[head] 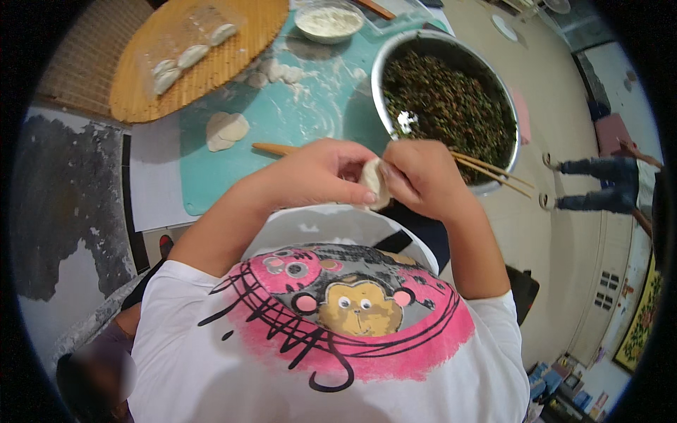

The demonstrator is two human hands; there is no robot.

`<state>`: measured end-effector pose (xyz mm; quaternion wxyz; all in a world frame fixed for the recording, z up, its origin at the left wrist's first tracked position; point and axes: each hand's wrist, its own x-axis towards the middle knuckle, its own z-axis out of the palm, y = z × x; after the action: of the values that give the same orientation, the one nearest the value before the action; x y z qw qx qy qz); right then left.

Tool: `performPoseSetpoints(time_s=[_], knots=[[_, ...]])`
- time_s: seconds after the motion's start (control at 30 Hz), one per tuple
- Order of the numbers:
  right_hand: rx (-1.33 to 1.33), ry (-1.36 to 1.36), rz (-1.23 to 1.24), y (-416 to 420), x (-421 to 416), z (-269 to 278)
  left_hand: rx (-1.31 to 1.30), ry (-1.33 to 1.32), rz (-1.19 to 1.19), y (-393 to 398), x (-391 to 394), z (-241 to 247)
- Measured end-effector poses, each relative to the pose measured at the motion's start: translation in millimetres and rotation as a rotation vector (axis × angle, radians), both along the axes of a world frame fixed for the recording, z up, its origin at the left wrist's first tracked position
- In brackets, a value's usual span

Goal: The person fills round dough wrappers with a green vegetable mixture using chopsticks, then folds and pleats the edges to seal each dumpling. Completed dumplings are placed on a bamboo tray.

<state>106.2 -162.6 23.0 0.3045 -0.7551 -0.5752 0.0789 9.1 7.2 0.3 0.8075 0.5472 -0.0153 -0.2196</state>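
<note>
Between my two hands is a folded dumpling (374,180), held just past the table's near edge. My left hand (330,172) grips it from the left, thumb along its front side. On the other side my right hand (420,177) pinches its edge, and the curled fingers hide part of the dough. Behind my left hand lies a tapered wooden rolling pin (272,149), mostly covered. A pair of chopsticks (502,174) rests across the rim of a large metal bowl (378,90) full of chopped green and brown filling (449,100).
Flat dough wrappers (226,130) and small dough pieces (275,72) lie on a floured turquoise mat (322,106). A round slatted tray (238,55) carries several dumplings (193,55). At the back stands a bowl of flour (328,22). People are at the far right and lower left.
</note>
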Motion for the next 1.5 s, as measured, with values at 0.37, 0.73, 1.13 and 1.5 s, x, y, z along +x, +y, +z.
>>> performPoseSetpoints(time_s=[0.37,0.73,1.13,1.5], knots=[[0.225,0.311,-0.241,-21.7,4.2,-3.8,0.155,-0.089,0.359,91.2,2.8,9.7],[0.208,0.498,-0.181,-32.5,-13.9,-33.4,0.950,-0.248,1.105,292.3,36.1,-11.7],[0.157,0.516,-0.207,-41.8,-15.5,-49.8,1.481,-0.044,1.002,298.4,36.2,1.1],[0.340,0.663,-0.556,-85.5,-5.8,-51.0,1.556,-0.357,0.700,177.8,-24.7,-51.7]])
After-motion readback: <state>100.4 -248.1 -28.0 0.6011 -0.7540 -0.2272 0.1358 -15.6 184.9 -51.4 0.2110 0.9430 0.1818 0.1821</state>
